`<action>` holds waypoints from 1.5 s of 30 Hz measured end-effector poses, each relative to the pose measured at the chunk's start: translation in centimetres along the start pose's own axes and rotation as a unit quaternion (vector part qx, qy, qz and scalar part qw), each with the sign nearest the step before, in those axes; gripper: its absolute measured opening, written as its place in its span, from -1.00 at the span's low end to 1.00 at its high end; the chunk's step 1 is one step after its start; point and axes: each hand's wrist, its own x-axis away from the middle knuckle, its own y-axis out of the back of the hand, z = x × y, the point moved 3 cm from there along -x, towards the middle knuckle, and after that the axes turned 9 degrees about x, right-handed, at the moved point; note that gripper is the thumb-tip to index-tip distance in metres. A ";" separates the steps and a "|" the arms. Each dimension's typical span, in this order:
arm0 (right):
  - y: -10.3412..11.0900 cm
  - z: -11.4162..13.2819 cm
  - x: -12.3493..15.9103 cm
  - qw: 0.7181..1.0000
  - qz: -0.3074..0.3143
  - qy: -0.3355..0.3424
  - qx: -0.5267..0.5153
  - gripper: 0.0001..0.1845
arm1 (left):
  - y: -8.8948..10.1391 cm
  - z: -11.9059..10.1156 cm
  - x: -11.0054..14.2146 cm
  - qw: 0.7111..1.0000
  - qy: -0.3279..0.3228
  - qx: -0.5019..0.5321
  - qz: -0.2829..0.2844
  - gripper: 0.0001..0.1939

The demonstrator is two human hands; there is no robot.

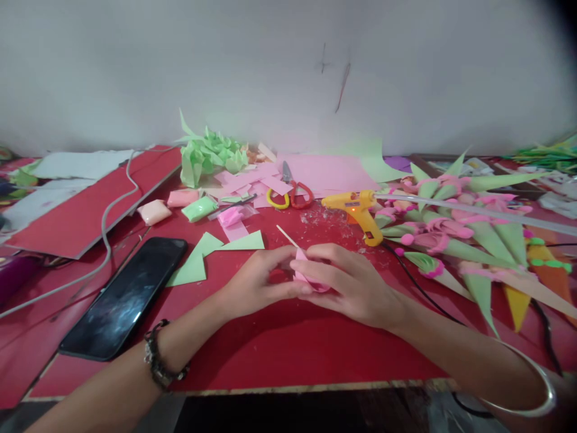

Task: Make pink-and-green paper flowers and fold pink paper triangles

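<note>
Your arms reach over the red bench, and your left hand and right hand both close their grip on the pink paper, left of the yellow glue gun and nearer you.

Around your left wrist, below your bare left hand, you wear a chunky, dark bracelet with an uneven, beaded-looking outline and small silvery-grey pieces catching the light; its finer details are too blurred to tell. On your right forearm, well behind your bare right hand, you have a smooth, slim, rounded silver-coloured bangle, wide and loose, with a pale shine along its curve. Both your forearms show uncovered.
</note>
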 end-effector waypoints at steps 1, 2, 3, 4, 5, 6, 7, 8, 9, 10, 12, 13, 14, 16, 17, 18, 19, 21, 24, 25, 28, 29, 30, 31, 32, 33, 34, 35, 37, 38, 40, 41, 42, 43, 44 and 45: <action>-0.1 0.0 0.0 1.000 0.007 0.000 0.005 -0.74 | 0.0 0.0 0.0 1.000 -0.001 0.015 0.001 -0.79; -0.1 0.0 0.1 1.000 0.018 -0.003 0.010 -0.75 | 0.0 0.0 -0.1 1.000 -0.003 0.030 0.001 -0.80; -0.1 -0.1 0.1 0.999 0.029 -0.007 0.013 -0.75 | -0.1 0.0 -0.1 0.999 -0.004 0.044 0.001 -0.80; -0.1 -0.1 0.1 0.999 0.036 -0.013 0.010 -0.75 | -0.1 0.0 -0.1 0.998 -0.005 0.057 -0.001 -0.80; -0.1 -0.1 0.1 0.999 0.041 -0.020 0.003 -0.75 | -0.1 0.1 -0.1 0.998 -0.002 0.069 -0.002 -0.79; -0.1 -0.1 0.1 0.999 0.042 -0.028 -0.010 -0.75 | 0.0 0.1 -0.1 0.997 0.003 0.079 -0.004 -0.78; 0.0 -0.2 0.0 0.998 0.042 -0.036 -0.023 -0.76 | 0.0 0.2 -0.1 0.996 0.009 0.084 -0.006 -0.78; 0.0 -0.2 0.0 0.998 0.042 -0.042 -0.034 -0.76 | 0.0 0.2 -0.1 0.996 0.014 0.085 -0.008 -0.77; 0.1 -0.2 -0.1 0.997 0.041 -0.045 -0.041 -0.77 | 0.0 0.3 -0.1 0.996 0.017 0.084 -0.010 -0.76; 0.1 -0.1 -0.1 0.997 0.040 -0.044 -0.044 -0.78 | 0.0 0.3 -0.1 0.997 0.020 0.080 -0.011 -0.76; 0.2 0.0 -0.2 0.998 0.034 -0.034 -0.044 -0.80 | 0.0 0.4 -0.1 0.997 0.022 0.076 -0.009 -0.74; 0.2 0.0 -0.2 0.998 0.030 -0.028 -0.042 -0.80 | 0.0 0.4 0.0 0.997 0.023 0.079 -0.006 -0.73; 0.2 0.0 -0.2 0.998 0.025 -0.025 -0.042 -0.81 | 0.0 0.3 0.0 0.996 0.024 0.086 -0.004 -0.70; 0.3 0.0 -0.2 0.999 0.015 -0.022 -0.045 -0.81 | 0.0 0.3 0.1 0.994 0.023 0.105 0.000 -0.62; 0.3 -0.1 -0.1 0.999 0.011 -0.021 -0.048 -0.81 | 0.0 0.2 0.1 0.993 0.021 0.113 0.002 -0.58; 0.3 -0.1 -0.1 0.998 0.009 -0.021 -0.051 -0.81 | -0.1 0.2 0.1 0.993 0.020 0.118 0.002 -0.54; 0.2 -0.2 -0.1 0.998 0.009 -0.022 -0.054 -0.81 | -0.1 0.2 0.1 0.993 0.017 0.120 0.002 -0.52; 0.2 -0.2 0.0 0.998 0.010 -0.023 -0.059 -0.81 | -0.1 0.1 0.1 0.992 0.017 0.123 0.005 -0.52; 0.1 -0.2 0.0 0.998 0.019 -0.025 -0.061 -0.82 | -0.1 0.1 0.0 0.991 0.026 0.133 0.006 -0.65; 0.1 -0.2 0.0 0.998 0.022 -0.027 -0.061 -0.81 | -0.1 0.1 0.0 0.991 0.028 0.134 0.004 -0.70; 0.0 -0.2 0.1 0.997 0.028 -0.038 -0.065 -0.79 | 0.1 0.2 0.0 0.991 0.031 0.132 -0.006 -0.75; 0.0 -0.1 0.0 0.996 0.025 -0.040 -0.070 -0.78 | 0.1 0.3 0.0 0.991 0.030 0.133 -0.007 -0.75; 0.0 -0.1 0.0 0.996 0.023 -0.040 -0.077 -0.79 | 0.1 0.3 0.0 0.990 0.030 0.137 -0.007 -0.75; 0.0 -0.1 0.0 0.996 0.022 -0.040 -0.083 -0.80 | 0.1 0.4 0.0 0.989 0.029 0.146 -0.006 -0.73; 0.0 -0.1 -0.1 0.995 0.019 -0.040 -0.088 -0.81 | 0.0 0.5 0.0 0.987 0.030 0.158 -0.003 -0.69; 0.0 -0.1 -0.1 0.995 0.018 -0.042 -0.090 -0.81 | 0.0 0.5 0.1 0.985 0.031 0.171 0.001 -0.61; 0.0 -0.1 -0.1 0.995 0.015 -0.045 -0.091 -0.81 | 0.0 0.6 0.1 0.983 0.034 0.183 0.005 -0.53; 0.0 -0.2 -0.1 0.995 0.012 -0.049 -0.091 -0.80 | -0.1 0.6 0.1 0.981 0.037 0.190 0.007 -0.47; 0.1 -0.3 0.0 0.994 0.009 -0.055 -0.091 -0.77 | -0.1 0.6 0.2 0.981 0.037 0.190 0.007 -0.47; 0.0 -0.3 0.0 0.994 0.013 -0.055 -0.091 -0.76 | -0.1 0.6 0.1 0.982 0.034 0.184 0.004 -0.52; -0.1 -0.4 0.2 0.994 0.032 -0.053 -0.089 -0.75 | -0.1 0.5 0.1 0.984 0.031 0.173 -0.001 -0.65; -0.1 -0.4 0.2 0.994 0.045 -0.051 -0.085 -0.74 | -0.1 0.5 0.1 0.985 0.034 0.171 -0.002 -0.68; -0.2 -0.3 0.2 0.994 0.056 -0.047 -0.080 -0.74 | -0.1 0.6 0.1 0.984 0.039 0.172 -0.002 -0.69; -0.2 -0.3 0.2 0.994 0.065 -0.043 -0.075 -0.73 | -0.1 0.6 0.0 0.984 0.045 0.174 -0.002 -0.69; -0.2 -0.2 0.2 0.994 0.068 -0.040 -0.071 -0.73 | -0.1 0.6 0.0 0.983 0.050 0.176 -0.002 -0.68; -0.2 -0.2 0.2 0.995 0.066 -0.038 -0.069 -0.74 | -0.1 0.6 0.0 0.983 0.052 0.176 -0.003 -0.68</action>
